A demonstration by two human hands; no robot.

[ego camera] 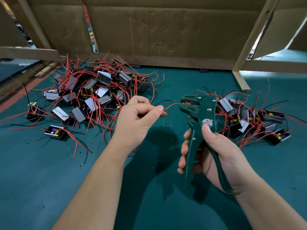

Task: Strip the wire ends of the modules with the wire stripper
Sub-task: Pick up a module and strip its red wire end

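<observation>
The left hand [139, 117] pinches a red wire [172, 106] whose end sits in the mouth of the green wire stripper [197, 112] gripped by the right hand [214, 153], module piles [93, 90] beyond; a loose pinch could let it slip during squeezing.

Seen on my remote feed from the head camera: the worker's left forearm [99, 180] and right forearm [265, 205], both bare from the bottom edge of the frame up to the wrist. The left grip [137, 117] and right grip [214, 151] are bare hands. I can make out short, plain nails on the left thumb [160, 108] and right thumb [206, 127], and fine creases across the knuckles.
</observation>
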